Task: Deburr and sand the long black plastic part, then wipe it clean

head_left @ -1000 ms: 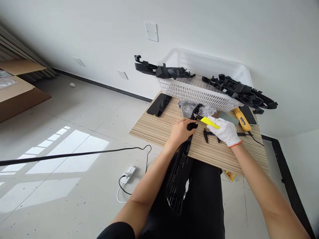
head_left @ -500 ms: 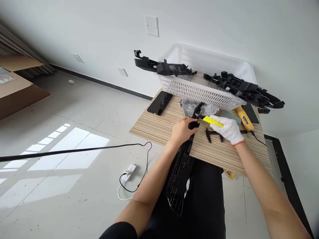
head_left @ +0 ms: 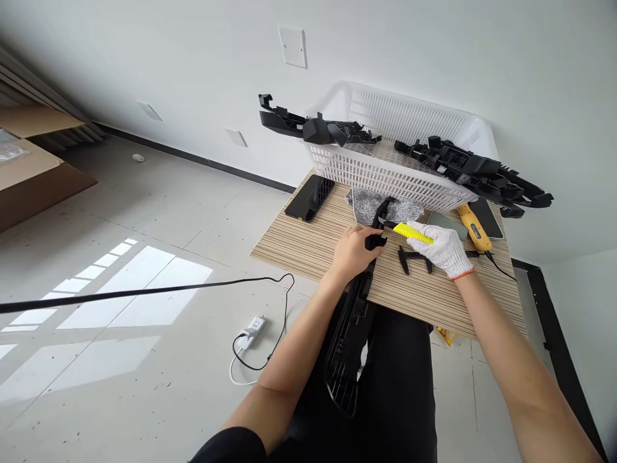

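Note:
A long black plastic part (head_left: 354, 321) slants from my lap up over the table's front edge onto the tabletop. My bare left hand (head_left: 355, 251) is wrapped round its middle, thumb and fingers closed on it. In a white knit glove with an orange cuff, my right hand (head_left: 441, 245) grips a yellow utility knife (head_left: 413, 233). The knife's dark blade end points left and lies at the part's upper section, just beyond my left fingers; whether it touches cannot be made out. Under the part's far end sits a silvery bubble-wrap sheet (head_left: 369, 207).
A white plastic basket (head_left: 366, 166) at the table's back bears several black plastic parts (head_left: 463, 167). On the wood-grain table (head_left: 284, 241) lie a black phone (head_left: 308, 199), a black caliper-like tool (head_left: 403, 260) and a yellow corded tool (head_left: 475, 228). A power strip (head_left: 251, 333) rests on the floor.
Almost nothing differs. The view has shifted very slightly; both hands keep their holds, and the knife stays at nearly the same spot on the black part.

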Available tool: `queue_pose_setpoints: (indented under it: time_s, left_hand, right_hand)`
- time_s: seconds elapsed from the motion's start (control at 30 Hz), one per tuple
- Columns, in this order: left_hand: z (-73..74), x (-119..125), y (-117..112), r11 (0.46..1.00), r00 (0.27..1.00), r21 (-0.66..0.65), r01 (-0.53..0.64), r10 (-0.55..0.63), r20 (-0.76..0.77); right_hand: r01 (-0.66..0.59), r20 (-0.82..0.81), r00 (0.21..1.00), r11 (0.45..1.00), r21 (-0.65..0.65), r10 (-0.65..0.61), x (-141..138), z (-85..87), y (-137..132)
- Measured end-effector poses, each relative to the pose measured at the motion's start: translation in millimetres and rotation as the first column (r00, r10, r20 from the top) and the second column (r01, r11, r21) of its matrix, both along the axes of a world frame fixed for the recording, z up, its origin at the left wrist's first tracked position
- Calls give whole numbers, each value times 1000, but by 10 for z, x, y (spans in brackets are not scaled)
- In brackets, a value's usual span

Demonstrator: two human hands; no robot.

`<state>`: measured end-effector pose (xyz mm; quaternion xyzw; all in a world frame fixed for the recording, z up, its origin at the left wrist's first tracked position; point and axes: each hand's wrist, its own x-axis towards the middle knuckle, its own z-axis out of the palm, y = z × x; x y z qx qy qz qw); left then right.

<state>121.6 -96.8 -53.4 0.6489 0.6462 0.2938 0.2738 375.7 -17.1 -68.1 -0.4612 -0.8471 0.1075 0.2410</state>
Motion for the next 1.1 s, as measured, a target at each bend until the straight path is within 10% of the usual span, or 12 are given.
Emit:
queue_pose_setpoints:
  time_s: [1.1]
  left_hand:
    - [2,50,-12,1000,999,-9,-28,28,-25]
  right_hand:
    - [60,185,979,991,121,-82,-28,28,2]
